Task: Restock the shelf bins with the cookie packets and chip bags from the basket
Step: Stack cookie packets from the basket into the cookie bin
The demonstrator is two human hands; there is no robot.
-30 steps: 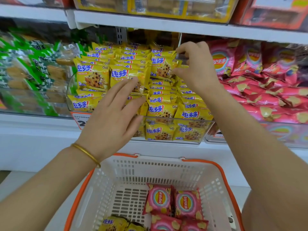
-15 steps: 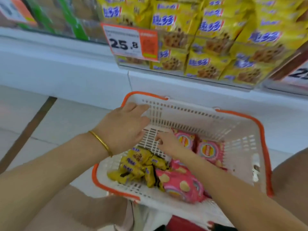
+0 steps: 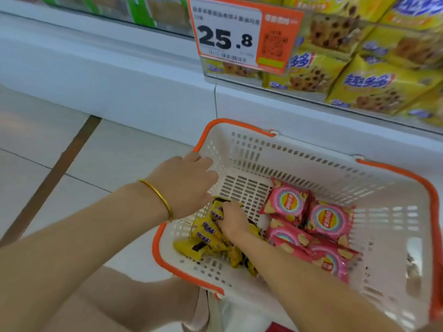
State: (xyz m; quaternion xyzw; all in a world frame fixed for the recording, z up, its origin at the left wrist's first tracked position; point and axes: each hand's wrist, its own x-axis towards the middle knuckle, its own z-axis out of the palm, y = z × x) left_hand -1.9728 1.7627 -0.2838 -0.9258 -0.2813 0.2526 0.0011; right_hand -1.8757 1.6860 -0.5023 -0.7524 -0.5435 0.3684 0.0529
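Reaching into the white, orange-rimmed basket, the right hand has its fingers curled round the yellow cookie packets heaped in the near left corner. Pink chip bags lie just beside them, to the right. The left hand, with a gold bangle, is at the basket's left wall, its fingers together, lightly bent and seemingly holding nothing. Above is the shelf bin of matching packets, with a price tag on its front.

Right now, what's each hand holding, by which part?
Right hand grips a yellow cookie packet by its upper end; left hand lies over the rim of the white plastic basket, holding nothing.
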